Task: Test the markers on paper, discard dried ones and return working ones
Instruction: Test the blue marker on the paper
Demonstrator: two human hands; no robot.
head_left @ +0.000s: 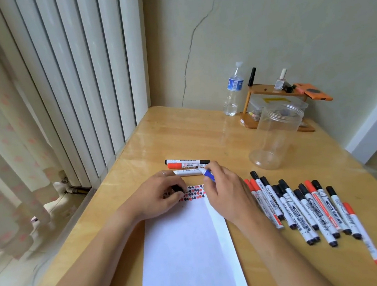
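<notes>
A white sheet of paper lies in front of me, with rows of red and black test marks along its top edge. My right hand grips a blue marker just above the top right corner of the sheet. My left hand rests on the top left of the paper, closed around a small black object that looks like a cap. Three markers lie side by side beyond the paper. Several red and black markers lie in a row to the right.
An empty clear plastic jar stands behind the marker row. A water bottle and a small wooden shelf with bottles are at the back wall. The table's left edge runs beside a radiator and curtain.
</notes>
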